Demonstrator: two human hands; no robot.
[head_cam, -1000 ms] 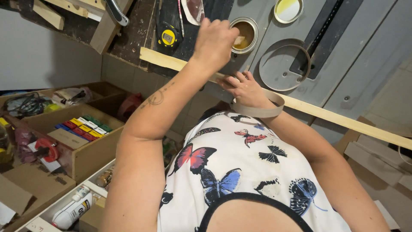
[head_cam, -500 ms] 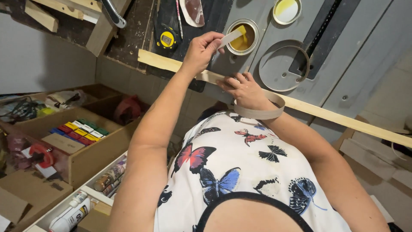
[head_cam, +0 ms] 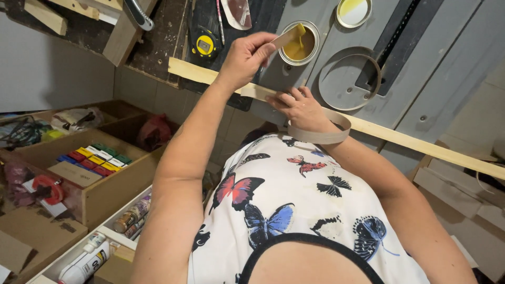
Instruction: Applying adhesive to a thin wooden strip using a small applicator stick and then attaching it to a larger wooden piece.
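Gluing step in hand. Left hand (head_cam: 247, 55) pinched shut on a flat spreader (head_cam: 288, 37), tip loaded, over the open glue tin (head_cam: 299, 43). Right hand (head_cam: 301, 108), fingers spread, pressing the veneer strip (head_cam: 321, 134) onto the wooden slat (head_cam: 400, 137) below the tin. Next, by judgement: spreader carried down from the tin to the slat beside the right hand.

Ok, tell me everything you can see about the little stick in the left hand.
The stick is a small flat strip, pale wood by the look of it. Its far end is coated in yellow glue or paint and hangs just over the open can of the same yellow stuff. It is tilted, tip up and to the right. The left hand pinches its near end between thumb and fingers.
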